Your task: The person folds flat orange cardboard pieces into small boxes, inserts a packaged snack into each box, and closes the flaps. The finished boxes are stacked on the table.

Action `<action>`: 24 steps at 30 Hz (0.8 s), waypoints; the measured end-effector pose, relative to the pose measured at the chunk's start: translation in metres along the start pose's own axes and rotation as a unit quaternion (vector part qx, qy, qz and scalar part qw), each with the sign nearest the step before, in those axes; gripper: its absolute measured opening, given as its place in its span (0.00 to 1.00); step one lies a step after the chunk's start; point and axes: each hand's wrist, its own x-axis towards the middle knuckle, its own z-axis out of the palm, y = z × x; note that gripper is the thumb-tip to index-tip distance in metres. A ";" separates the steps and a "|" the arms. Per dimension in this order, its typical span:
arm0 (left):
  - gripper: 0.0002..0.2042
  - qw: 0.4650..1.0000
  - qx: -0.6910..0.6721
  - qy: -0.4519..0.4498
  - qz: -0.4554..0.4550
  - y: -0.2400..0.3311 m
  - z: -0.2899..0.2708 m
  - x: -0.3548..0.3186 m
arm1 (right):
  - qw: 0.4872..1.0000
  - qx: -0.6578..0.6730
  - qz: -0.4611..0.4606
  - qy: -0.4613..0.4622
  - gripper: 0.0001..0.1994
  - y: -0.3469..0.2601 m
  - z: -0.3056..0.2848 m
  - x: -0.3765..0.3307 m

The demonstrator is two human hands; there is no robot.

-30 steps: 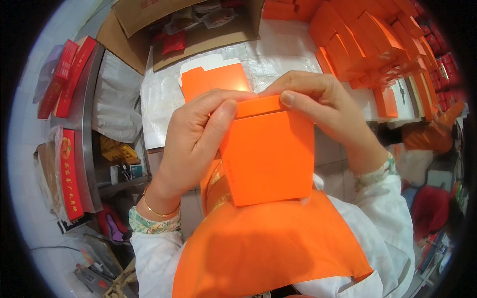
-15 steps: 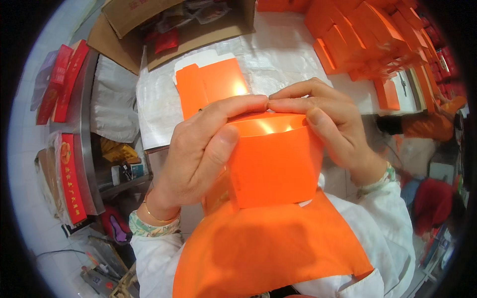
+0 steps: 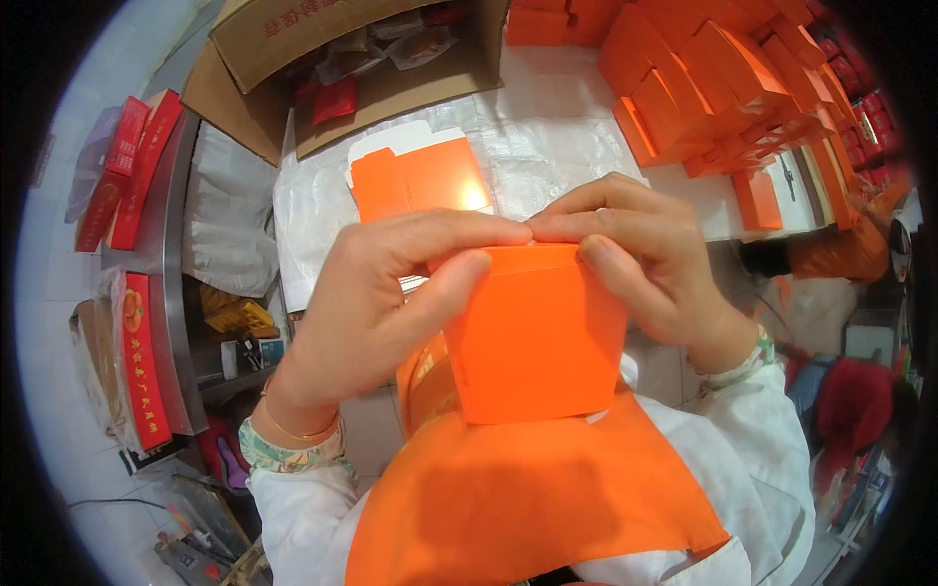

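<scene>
Both hands clamped on a small orange carton box held up close over the lap

The left hand [image 3: 391,293] grips the box [image 3: 535,337] down its left side, thumb on the front face, while the right hand [image 3: 635,259] wraps the right top corner; the fingertips of both meet along the top edge. It looks like thin glossy card: light, probably hollow, stiff at the folds but easy to dent mid-panel, and a little slick, so the edges and corners are the safest hold. Just beyond the hands a flat unfolded orange blank [image 3: 420,176] lies on the plastic-covered desk [image 3: 547,137]. Further off sits an open brown cardboard box [image 3: 322,59], to the far right a heap of finished orange boxes [image 3: 723,88], and left of the left hand long red packs [image 3: 142,356] stand on a metal shelf
</scene>
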 end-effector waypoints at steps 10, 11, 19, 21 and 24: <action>0.09 0.971 -0.166 0.160 0.070 -0.016 0.034 -0.020 | 0.998 -0.043 -0.047 -0.025 0.15 0.000 -0.009 -0.003; 0.08 0.966 -0.176 0.181 0.062 -0.019 0.038 -0.022 | 0.998 -0.041 -0.037 -0.027 0.16 0.000 -0.009 -0.004; 0.10 0.940 -0.212 0.225 0.145 -0.034 0.045 -0.017 | 0.999 -0.034 -0.013 -0.012 0.17 0.001 -0.005 -0.006; 0.09 0.946 -0.209 0.213 0.125 -0.033 0.040 -0.019 | 1.000 -0.018 0.000 -0.012 0.16 0.002 -0.004 -0.007; 0.07 0.943 -0.283 0.171 0.030 -0.028 0.030 -0.016 | 0.999 0.021 0.027 -0.029 0.16 0.005 -0.004 -0.006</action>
